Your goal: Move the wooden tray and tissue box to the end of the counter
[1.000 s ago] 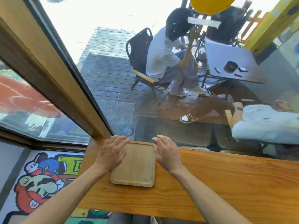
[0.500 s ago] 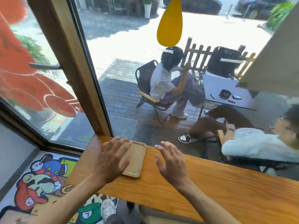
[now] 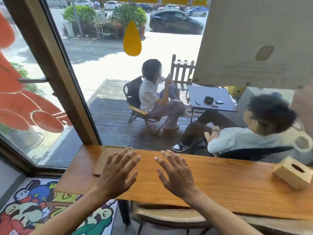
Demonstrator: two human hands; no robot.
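Note:
The flat wooden tray lies at the left end of the wooden counter, close to the window; my left hand hovers over its right part with fingers spread, holding nothing. My right hand is open too, raised above bare counter to the right of the tray. The wooden tissue box, with an oval slot on top, sits far to the right on the counter, well away from both hands.
A large window with a wooden frame post runs along the counter's far edge; two people sit outside on a deck. A wooden stool stands under the counter's near edge. A cartoon floor mat lies at lower left.
Both hands have let go of the tray and lifted off it with fingers spread. The view has tilted up and rightward, bringing the tissue box into sight.

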